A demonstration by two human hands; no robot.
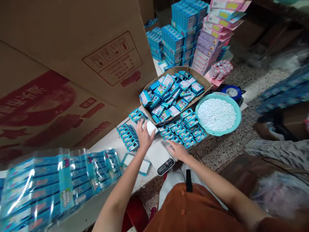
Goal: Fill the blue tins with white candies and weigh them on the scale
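My left hand (144, 137) is closed around the near side of a small white box-like object (151, 127), beside the cardboard tray. My right hand (178, 150) is low over the far right edge of a white kitchen scale (158, 155). Its fingers are drawn together; a faint translucent shape shows at their tips, too unclear to name. Rows of small blue boxes with round holes (129, 138) stand left of my left hand, and more such blue boxes (184, 131) stand beyond my right hand. A flat white panel with a blue rim (136, 163) lies left of the scale.
A cardboard tray (209, 84) holds loose blue boxes. Right of it is a turquoise basin (238, 116) of small white pellets. A large carton (106, 96) walls the left. Wrapped blue packs (65, 183) lie near left; stacked pink and purple boxes (210, 45) rise behind.
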